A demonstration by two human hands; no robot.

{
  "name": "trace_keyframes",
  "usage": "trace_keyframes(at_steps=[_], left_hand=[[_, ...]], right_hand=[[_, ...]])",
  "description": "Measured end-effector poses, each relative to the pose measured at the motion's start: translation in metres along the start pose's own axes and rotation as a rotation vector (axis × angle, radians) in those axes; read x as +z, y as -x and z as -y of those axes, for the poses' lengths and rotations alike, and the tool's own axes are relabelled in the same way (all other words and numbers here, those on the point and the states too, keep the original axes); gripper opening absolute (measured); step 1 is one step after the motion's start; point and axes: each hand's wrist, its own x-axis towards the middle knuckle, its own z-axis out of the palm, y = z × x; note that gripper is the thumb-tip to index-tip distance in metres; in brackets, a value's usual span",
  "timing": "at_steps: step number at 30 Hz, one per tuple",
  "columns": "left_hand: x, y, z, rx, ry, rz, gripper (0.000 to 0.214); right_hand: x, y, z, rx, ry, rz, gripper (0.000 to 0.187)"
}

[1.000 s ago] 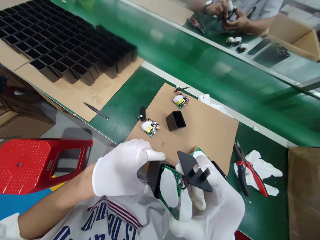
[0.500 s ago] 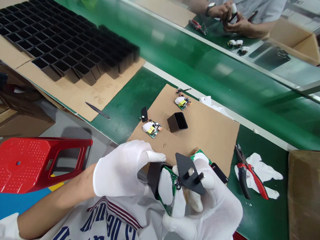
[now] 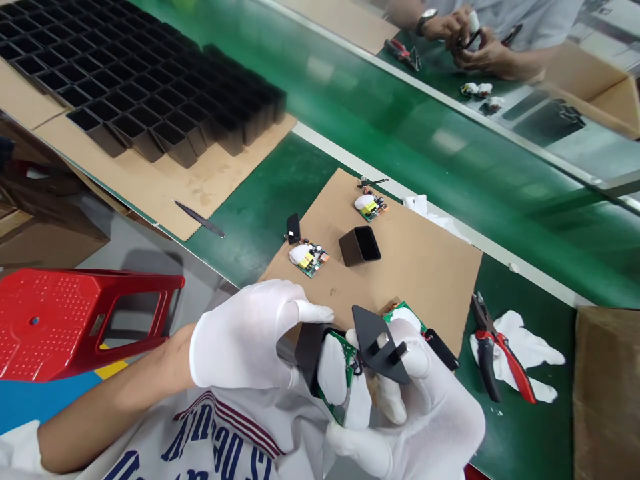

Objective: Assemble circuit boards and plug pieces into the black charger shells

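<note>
My left hand (image 3: 255, 337), in a white glove, is closed around a black plastic charger case (image 3: 311, 353) with its open end turned right. Partly inside that case is a green circuit board (image 3: 345, 370) with a white pad on its face. My gloved right hand (image 3: 425, 407) grips the board's outer end and the black plug cover (image 3: 379, 343) with metal pins, its fingers partly hidden behind them. Just beyond the right fingers, another circuit board (image 3: 407, 312) lies on the cardboard. An upright-tilted second black case (image 3: 359, 245) rests farther back, between two more boards (image 3: 309, 259).
Many black cases (image 3: 125, 80) stand in rows at the left, with tweezers (image 3: 200, 219) nearby. Red-handled pliers (image 3: 495, 353) lie on a white glove (image 3: 530, 347) at the right, beside a cardboard box (image 3: 607, 387). A red stool (image 3: 55, 320) is below. Across the bench, a co-worker's hands (image 3: 470, 43) hold a part.
The view has shifted slightly, so the bench items appear a little farther right. Both hands keep their hold, and the board and case show almost no movement relative to each other.
</note>
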Motion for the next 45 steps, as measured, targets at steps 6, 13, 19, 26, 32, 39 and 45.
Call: trace_keyframes(at_steps=[6,13,19,26,32,39,45], left_hand=[[-0.001,-0.001,0.001,-0.052,-0.003,0.045,0.063],[0.001,0.003,0.004,-0.041,0.045,-0.014,0.06],[0.003,0.004,0.007,-0.029,0.097,-0.058,0.054],[0.004,0.0,0.009,-0.014,0.169,-0.097,0.053],[0.006,-0.003,0.007,-0.009,0.195,-0.147,0.052],[0.008,0.0,0.008,-0.044,0.189,-0.126,0.05],[0.008,0.002,0.009,-0.044,0.188,-0.157,0.051]], right_hand=[[-0.004,-0.009,0.01,0.012,0.051,0.019,0.049],[-0.005,-0.017,0.013,-0.064,0.233,0.095,0.045],[-0.008,-0.019,0.006,-0.138,0.417,0.121,0.052],[-0.005,-0.022,0.008,-0.104,0.522,0.152,0.043],[-0.004,-0.021,0.003,-0.042,0.418,0.121,0.048],[0.0,-0.021,0.001,-0.016,0.238,0.123,0.048],[0.005,-0.018,-0.002,-0.012,0.267,0.114,0.05]])
